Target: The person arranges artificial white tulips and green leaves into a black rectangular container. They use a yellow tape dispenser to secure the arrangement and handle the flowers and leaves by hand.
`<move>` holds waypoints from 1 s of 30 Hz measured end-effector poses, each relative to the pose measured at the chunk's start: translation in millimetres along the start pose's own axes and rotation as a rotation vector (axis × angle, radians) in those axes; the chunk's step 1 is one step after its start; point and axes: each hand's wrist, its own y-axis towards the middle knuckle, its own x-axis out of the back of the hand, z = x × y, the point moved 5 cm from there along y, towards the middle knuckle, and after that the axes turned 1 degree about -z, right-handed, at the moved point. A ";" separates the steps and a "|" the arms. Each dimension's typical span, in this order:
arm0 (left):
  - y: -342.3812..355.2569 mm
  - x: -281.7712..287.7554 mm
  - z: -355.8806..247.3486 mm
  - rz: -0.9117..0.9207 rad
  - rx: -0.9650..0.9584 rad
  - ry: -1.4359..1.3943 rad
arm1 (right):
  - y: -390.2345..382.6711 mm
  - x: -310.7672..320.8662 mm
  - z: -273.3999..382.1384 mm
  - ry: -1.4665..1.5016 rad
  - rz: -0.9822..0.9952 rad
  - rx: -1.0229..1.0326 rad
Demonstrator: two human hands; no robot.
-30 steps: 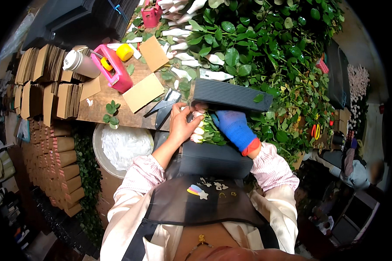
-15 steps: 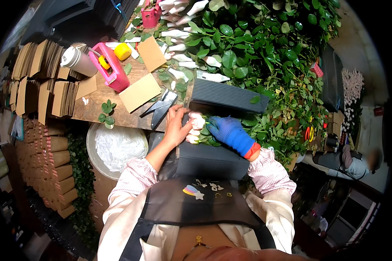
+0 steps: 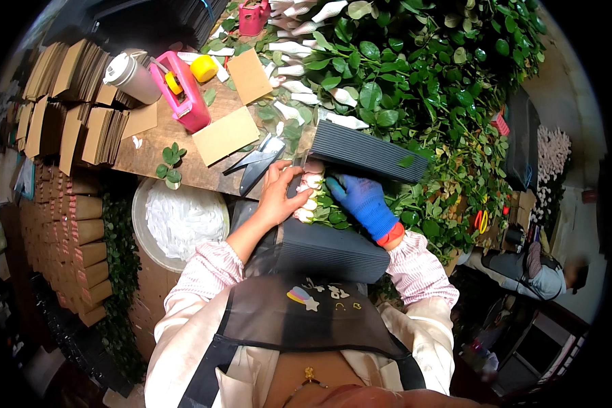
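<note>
The pale pink roses (image 3: 311,182) lie in a small row on the person's side of the dark ribbed panel (image 3: 367,153), near its left end. The bare left hand (image 3: 277,196) is there too: its thumb stands apart from the fingers and touches the roses, without clenching them. The gloved right hand (image 3: 362,202) is also on the person's side of the panel, over the green leaves (image 3: 333,215); its fingertips are partly hidden, so I cannot tell if it grasps the stems or only rests there. These flowers are probably light. The petals seem soft and easy to bruise, while the stems should be stiffer, maybe with thorns. It looks better to hold by the stems, close to the flower heads, and to give the petals only gentle contact.
</note>
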 end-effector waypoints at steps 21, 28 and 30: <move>12.9 -17.0 -10.9 -0.127 0.089 0.108 | 2.5 28.0 11.5 -0.066 0.072 0.097; 7.8 -26.2 -18.3 -0.058 0.061 0.072 | 4.4 12.9 5.9 -0.290 -0.041 0.023; 7.8 -26.9 -23.5 -0.039 0.060 0.076 | 1.7 20.5 11.8 -0.340 0.111 0.052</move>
